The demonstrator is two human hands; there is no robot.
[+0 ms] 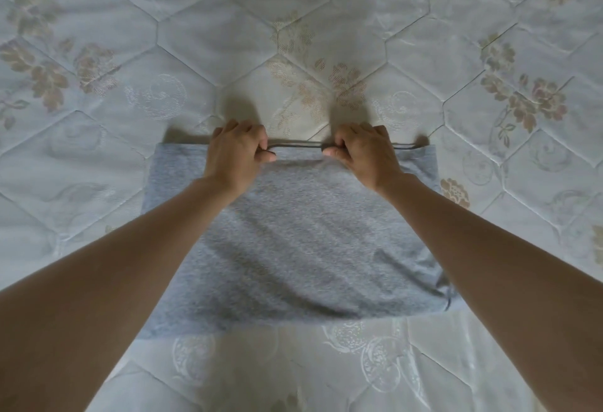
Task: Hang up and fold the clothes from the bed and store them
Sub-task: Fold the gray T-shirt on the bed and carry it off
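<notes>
A grey knit garment [293, 242] lies flat on the bed as a folded rectangle in the middle of the view. Its far edge runs straight across, with a darker hem line showing between my hands. My left hand [236, 150] grips that far edge left of centre, fingers curled over it and thumb underneath. My right hand [363, 150] pinches the same edge right of centre in the same way. Both forearms stretch over the garment and hide parts of its left and right sides.
The quilted mattress [98, 117], pale blue with a floral pattern and stitched hexagons, fills the whole view around the garment. No other clothes, hangers or furniture are in sight.
</notes>
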